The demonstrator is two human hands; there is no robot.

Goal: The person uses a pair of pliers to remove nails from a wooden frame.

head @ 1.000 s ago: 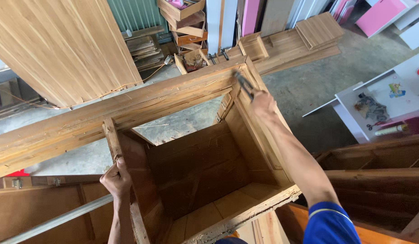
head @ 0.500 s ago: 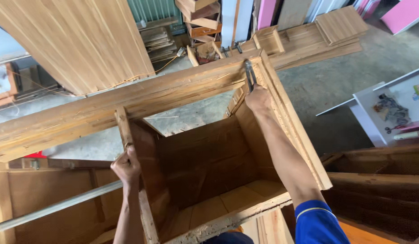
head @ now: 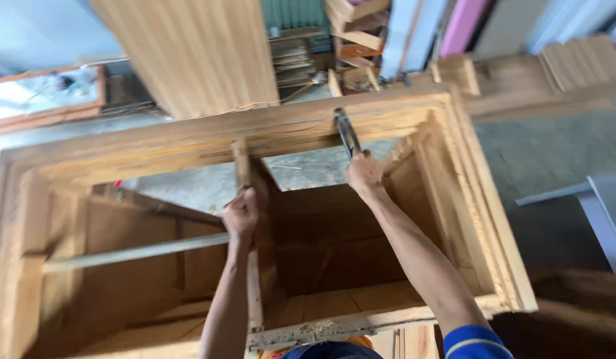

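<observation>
Left hand (head: 241,216) is wrapped tight round the upright divider board (head: 249,199) in the middle of the wooden cabinet frame (head: 155,143), just below the frame's far rail. Over to the right, the right hand (head: 363,174) grips a metal tool (head: 346,133), fingers closed on its handle, tip against that same far rail.
</observation>
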